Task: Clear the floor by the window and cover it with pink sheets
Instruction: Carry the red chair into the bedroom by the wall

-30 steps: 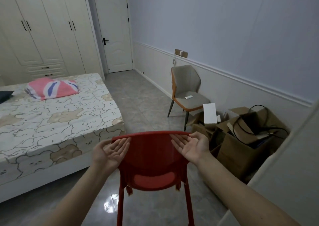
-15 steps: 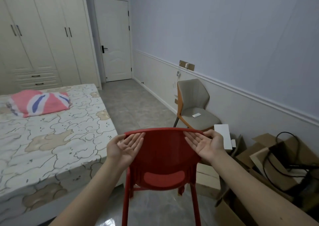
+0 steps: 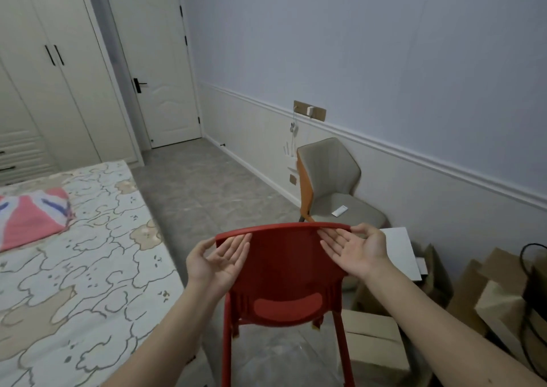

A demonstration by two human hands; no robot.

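Fingers of both the left hand point(image 3: 217, 264) and right hand point(image 3: 355, 249) lie straight, palms up, thumbs hooked over the top rail of the red chair point(image 3: 281, 271) beside the bed point(image 3: 88, 256); likely light, rigid plastic, best carried by that rail.

— Where does the single view look from?

— From the person's head, forward and slightly down, close above both forearms and the red chair point(image 3: 281, 271) held at the middle of the frame.

— Which way does it face?

— Along the room toward the closed door point(image 3: 154, 61), bed point(image 3: 74, 268) at left, wall and cardboard boxes point(image 3: 488, 292) at right. The wide lens bends the edges. With only one view, nothing overlaps.
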